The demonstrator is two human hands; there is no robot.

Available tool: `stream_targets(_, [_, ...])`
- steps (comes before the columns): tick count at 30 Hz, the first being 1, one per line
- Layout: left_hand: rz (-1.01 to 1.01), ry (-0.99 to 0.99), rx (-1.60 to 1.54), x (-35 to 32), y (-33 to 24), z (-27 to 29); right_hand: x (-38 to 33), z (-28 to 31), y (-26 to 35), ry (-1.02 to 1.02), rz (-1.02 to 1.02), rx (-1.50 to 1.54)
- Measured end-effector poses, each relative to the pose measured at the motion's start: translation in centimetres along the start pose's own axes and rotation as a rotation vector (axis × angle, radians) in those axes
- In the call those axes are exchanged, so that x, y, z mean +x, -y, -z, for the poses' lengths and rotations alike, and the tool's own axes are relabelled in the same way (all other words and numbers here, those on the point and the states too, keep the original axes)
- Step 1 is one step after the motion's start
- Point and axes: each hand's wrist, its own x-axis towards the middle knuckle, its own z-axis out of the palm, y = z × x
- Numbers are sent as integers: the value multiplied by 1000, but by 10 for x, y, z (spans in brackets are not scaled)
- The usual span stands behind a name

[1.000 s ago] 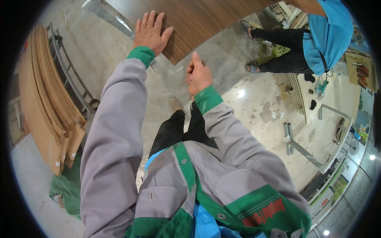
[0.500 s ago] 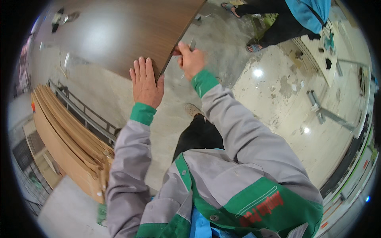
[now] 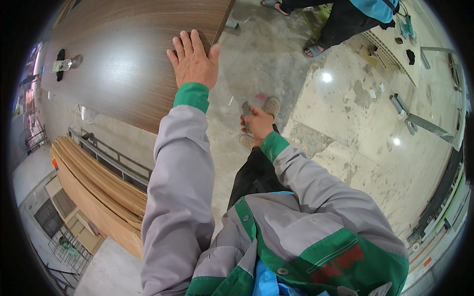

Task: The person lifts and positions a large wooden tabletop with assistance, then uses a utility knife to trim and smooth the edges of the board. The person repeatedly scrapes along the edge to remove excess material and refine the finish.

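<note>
A large brown wood-grain board [image 3: 133, 54] fills the upper left, its right edge running up and away. My left hand [image 3: 196, 61] lies flat on it near that edge, fingers spread and thumb by the rim. Off the board, lower and to the right, my right hand [image 3: 259, 124] hangs above my shoes. Its fingers are closed round a small flat grey piece [image 3: 246, 108], perhaps a blade or scraper; blur hides its exact kind. On the board's far left lie a clear plastic item [image 3: 61, 65] and a dark strip [image 3: 60, 75].
A stack of cardboard sheets [image 3: 98, 190] leans beside a metal rack [image 3: 111, 160] at left. Another person [image 3: 340, 24] in black trousers stands at upper right. A metal bracket frame [image 3: 419, 121] rests at right. The concrete floor [image 3: 242, 59] is stained.
My right hand has left the board's edge and come down toward me with the grey piece. My left hand has slid farther up the board, its fingers more spread.
</note>
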Motion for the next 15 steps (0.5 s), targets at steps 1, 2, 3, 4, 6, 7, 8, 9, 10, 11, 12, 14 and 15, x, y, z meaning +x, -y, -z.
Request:
stream_targets(1, [-53, -6, 2, -2, 2, 3, 1, -4, 18, 7, 31, 54])
stream_targets(2, [-83, 11, -37, -9, 8, 7, 3, -10, 39, 69, 94, 111])
stream_targets(3, [-123, 25, -88, -24, 17, 16, 5, -18, 58, 78, 149, 29])
stream_targets(4, [-155, 48, -132, -42, 28, 25, 8, -26, 77, 142, 230, -50])
stream_targets(6, [-129, 82, -81, -75, 42, 39, 8, -46, 101, 245, 406, -164])
stream_targets(7, [-79, 141, -43, -87, 49, 44, 7, -57, 108, 280, 498, -202])
stream_targets(8, [-131, 104, -59, -96, 54, 46, 6, -68, 112, 374, 600, -267])
stream_targets(9, [-147, 108, -67, -102, 58, 48, 5, -76, 112, 321, 556, -369])
stream_targets(10, [-158, 127, -80, -106, 61, 49, 4, -85, 110, 323, 523, -495])
stream_targets(11, [-166, 121, -63, -107, 62, 49, 3, -91, 107, 337, 547, -591])
stream_targets(12, [-165, 128, -52, -107, 63, 48, 3, -96, 103, 327, 465, -570])
stream_targets(14, [-164, 120, -56, -105, 63, 47, 7, -99, 98, 315, 472, -455])
stream_targets(15, [-161, 112, -70, -104, 63, 46, 11, -96, 97, 347, 422, -406])
